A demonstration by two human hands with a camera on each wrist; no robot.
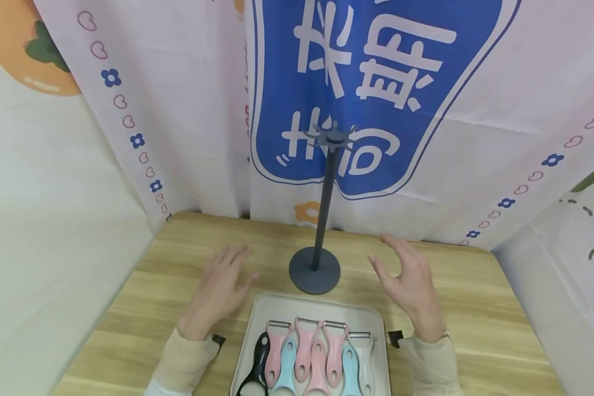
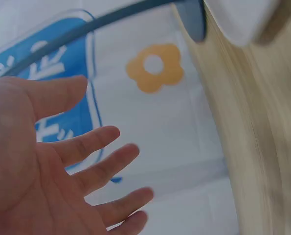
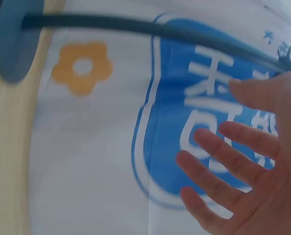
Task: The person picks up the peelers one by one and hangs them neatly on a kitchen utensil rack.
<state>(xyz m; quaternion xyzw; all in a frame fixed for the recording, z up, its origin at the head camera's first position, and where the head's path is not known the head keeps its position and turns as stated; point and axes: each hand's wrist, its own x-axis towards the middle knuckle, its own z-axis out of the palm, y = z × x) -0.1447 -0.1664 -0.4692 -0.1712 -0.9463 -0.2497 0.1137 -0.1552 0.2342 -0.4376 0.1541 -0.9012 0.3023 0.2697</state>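
- Peelers [image 1: 304,352] lie in a pale tray [image 1: 317,306] at six o'clock in the head view, some blade up, others handle up; we judge that this alternation packs them closely.
- Dark stand [image 1: 325,209] rises at twelve o'clock from the tray, between our hands; its round base [image 1: 329,278] probably keeps the tall pole steady, and hooks [image 1: 333,138] fan out at its top.
- Our left hand [image 1: 218,294] is at ten o'clock from the tray, fingers spread wide, holding nothing.
- Our right hand [image 1: 410,283] is at two o'clock, likewise wide and holding nothing; we read both poses as flanking the stand, without touching it.
- Behind, a blue panel [image 1: 440,82] carries large white Chinese characters turned sideways; we take one for 期, but others are cut off or partly covered. We can read no brand on the peelers.
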